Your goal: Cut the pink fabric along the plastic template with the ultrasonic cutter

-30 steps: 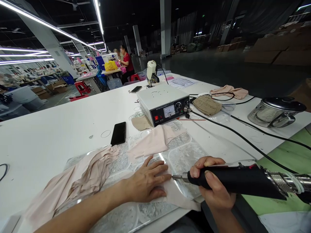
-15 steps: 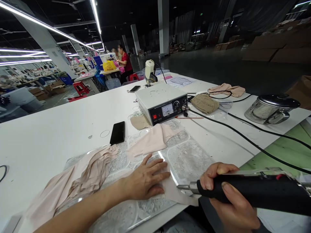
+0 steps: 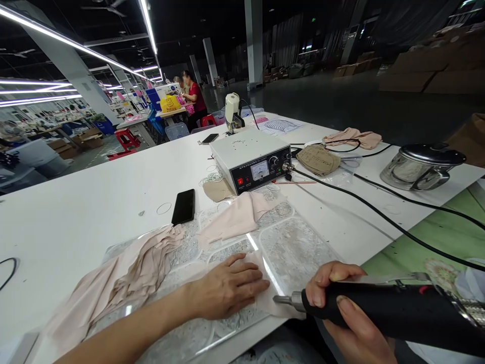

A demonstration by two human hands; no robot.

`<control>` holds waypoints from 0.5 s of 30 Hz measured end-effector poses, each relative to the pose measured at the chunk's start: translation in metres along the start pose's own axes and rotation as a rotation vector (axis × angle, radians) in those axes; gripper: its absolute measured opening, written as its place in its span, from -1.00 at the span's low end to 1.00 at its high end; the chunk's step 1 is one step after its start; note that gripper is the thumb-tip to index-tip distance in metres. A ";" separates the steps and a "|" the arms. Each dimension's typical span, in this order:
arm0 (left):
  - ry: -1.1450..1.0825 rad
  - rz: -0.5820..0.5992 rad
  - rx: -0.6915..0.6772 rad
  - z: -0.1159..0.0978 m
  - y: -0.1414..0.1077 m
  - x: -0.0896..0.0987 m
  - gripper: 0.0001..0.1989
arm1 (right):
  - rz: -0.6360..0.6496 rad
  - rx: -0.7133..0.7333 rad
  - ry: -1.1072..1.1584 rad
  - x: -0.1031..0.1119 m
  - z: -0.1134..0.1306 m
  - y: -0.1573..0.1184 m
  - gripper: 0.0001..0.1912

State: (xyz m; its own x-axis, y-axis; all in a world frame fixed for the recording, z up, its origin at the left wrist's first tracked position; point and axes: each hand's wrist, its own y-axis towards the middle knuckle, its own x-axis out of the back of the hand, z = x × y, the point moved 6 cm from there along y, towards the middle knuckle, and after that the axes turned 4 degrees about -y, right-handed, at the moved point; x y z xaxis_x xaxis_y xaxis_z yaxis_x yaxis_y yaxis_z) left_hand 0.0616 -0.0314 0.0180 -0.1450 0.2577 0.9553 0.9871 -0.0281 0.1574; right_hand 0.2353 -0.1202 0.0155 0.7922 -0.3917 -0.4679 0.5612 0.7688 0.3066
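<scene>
The right hand (image 3: 352, 313) is wrapped round a black handheld tool (image 3: 394, 308), likely heavy and stiff, best held by its barrel, clear of the metal tip. The left hand (image 3: 235, 285) lies spread, gripping nothing, on a pale pink cloth (image 3: 265, 304) (thin, soft, probably slippery, so better pressed flat than pinched). That cloth lies on a clear sheet (image 3: 295, 247); beyond stands a control box (image 3: 257, 169).

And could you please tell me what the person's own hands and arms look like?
The left hand and right hand are bare, without gloves, and no ring shows. The left forearm is uncovered, with no sleeve or watch in view. Whether the right arm has a sleeve, I cannot tell.
</scene>
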 end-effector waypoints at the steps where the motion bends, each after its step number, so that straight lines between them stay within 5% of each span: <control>1: -0.005 0.005 0.009 0.000 0.000 0.000 -0.67 | 0.004 -0.001 -0.005 -0.001 0.000 -0.001 -0.90; 15: 0.000 -0.009 0.023 -0.001 -0.001 -0.002 -0.71 | -0.039 0.037 0.015 -0.003 0.000 0.013 -0.90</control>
State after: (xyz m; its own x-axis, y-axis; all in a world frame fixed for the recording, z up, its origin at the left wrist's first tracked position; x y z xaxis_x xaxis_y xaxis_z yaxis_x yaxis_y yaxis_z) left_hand 0.0614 -0.0331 0.0158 -0.1536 0.2581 0.9538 0.9871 -0.0038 0.1600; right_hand 0.2401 -0.1095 0.0206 0.7660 -0.4133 -0.4923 0.6002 0.7339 0.3179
